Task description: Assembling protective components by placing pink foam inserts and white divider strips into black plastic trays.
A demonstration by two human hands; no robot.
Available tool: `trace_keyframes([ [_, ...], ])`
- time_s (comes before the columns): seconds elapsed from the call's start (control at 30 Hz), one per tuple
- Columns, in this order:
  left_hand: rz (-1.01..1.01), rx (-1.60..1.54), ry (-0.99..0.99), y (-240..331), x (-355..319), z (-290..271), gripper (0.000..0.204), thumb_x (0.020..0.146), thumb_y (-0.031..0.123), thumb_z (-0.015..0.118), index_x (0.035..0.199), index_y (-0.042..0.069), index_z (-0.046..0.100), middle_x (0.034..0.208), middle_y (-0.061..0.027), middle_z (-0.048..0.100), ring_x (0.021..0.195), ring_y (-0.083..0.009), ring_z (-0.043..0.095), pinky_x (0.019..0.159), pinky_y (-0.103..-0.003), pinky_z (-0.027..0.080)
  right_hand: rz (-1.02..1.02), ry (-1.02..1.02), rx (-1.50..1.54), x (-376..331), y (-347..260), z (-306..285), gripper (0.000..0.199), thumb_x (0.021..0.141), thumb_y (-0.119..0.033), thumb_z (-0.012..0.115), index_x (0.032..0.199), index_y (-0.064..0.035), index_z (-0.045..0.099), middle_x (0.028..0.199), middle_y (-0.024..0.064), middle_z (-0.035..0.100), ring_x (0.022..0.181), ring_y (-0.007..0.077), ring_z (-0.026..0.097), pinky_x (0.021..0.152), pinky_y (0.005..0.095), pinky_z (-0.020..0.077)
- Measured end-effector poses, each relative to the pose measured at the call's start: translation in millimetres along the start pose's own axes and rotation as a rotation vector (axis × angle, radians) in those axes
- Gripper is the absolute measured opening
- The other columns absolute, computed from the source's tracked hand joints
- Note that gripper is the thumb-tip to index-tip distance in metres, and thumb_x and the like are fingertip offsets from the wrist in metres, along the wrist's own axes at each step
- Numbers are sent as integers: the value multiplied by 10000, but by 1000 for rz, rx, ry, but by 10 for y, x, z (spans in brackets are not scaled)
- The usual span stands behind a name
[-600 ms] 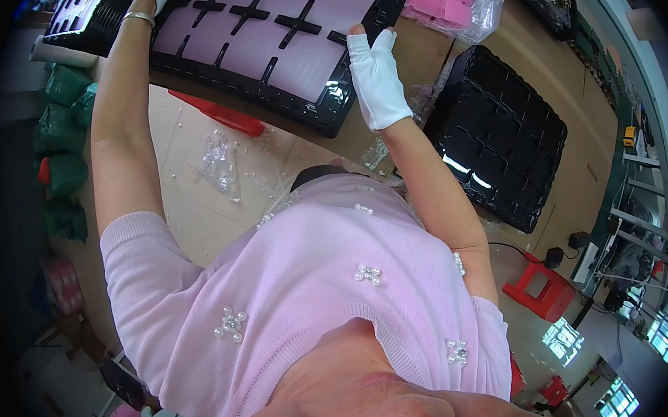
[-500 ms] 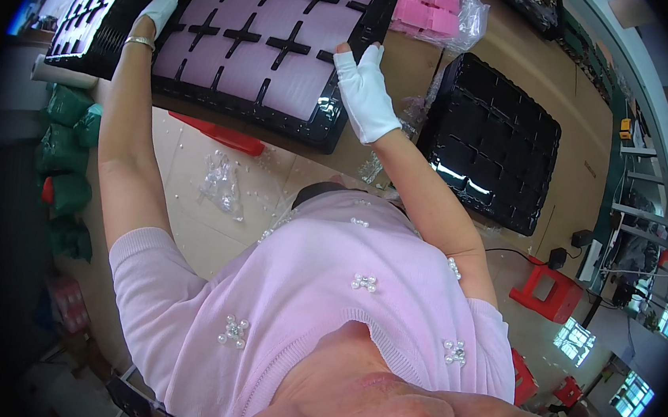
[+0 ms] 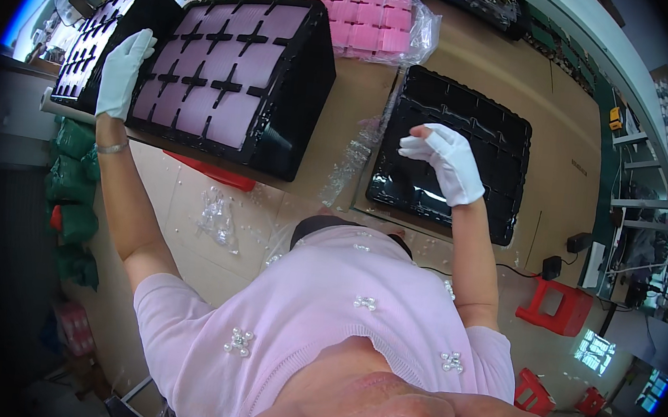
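Stack of black trays (image 3: pixel 234 81) steadied by flat left hand (image 3: pixel 123 71); right hand (image 3: pixel 445 159), loosely curled and holding nothing, over single empty tray (image 3: pixel 466 152) at 3 o'clock.

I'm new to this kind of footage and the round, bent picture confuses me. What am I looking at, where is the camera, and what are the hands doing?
The camera sits on a person's head and looks down, so you see their pink top at the bottom and both arms reaching forward. The wide lens bends straight edges. Both hands wear white gloves. The left hand rests on the left edge of a stack of black trays with pale pink pads. The right hand hovers, fingers loosely curled and holding nothing that I can see, over an empty black tray. They lie on a brown cardboard-covered table. At the far edge lies a clear bag of pink pads. Red stools stand on the floor to the right.
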State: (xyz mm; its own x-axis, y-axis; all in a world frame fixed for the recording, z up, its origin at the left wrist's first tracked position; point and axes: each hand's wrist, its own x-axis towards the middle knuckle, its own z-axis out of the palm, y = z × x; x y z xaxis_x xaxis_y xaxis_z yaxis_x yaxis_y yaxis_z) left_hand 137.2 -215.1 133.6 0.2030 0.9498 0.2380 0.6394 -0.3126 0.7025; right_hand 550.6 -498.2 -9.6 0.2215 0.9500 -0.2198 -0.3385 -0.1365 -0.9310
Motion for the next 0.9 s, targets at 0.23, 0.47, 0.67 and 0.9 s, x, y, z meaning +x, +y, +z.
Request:
trace_keyframes([
  [0.23,372,-449,-677,1339,-1197,1087,605,917,439,587,1299,-28,534,1194,-152,641,1109,-239,606,988,-346,433,-41,298,466,-596,80,-1588,206,886,-145,623,987,35,616,861,200,668,775,316,676,754,423,566],
  [0.47,43,-146,-683,924,-782,2994,522,940,326,567,1271,-77,534,1114,-145,667,974,-168,642,906,-276,462,-25,471,375,-934,230,-2140,220,883,-145,627,995,43,604,873,209,657,784,322,676,756,426,569],
  [0.67,80,19,-470,528,-99,3927,518,892,378,594,1246,-1,589,1227,-183,623,1155,-296,589,983,-356,434,-89,633,358,-1218,414,-2266,248,885,-166,628,1018,41,597,889,204,658,776,308,675,730,406,567],
  [0.9,238,237,-335,684,508,4645,524,852,401,603,1217,27,616,1137,-178,658,1101,-327,600,950,-405,450,-104,816,319,-1430,645,-2086,261,885,-171,626,1038,38,597,884,202,670,751,292,678,714,391,573],
])
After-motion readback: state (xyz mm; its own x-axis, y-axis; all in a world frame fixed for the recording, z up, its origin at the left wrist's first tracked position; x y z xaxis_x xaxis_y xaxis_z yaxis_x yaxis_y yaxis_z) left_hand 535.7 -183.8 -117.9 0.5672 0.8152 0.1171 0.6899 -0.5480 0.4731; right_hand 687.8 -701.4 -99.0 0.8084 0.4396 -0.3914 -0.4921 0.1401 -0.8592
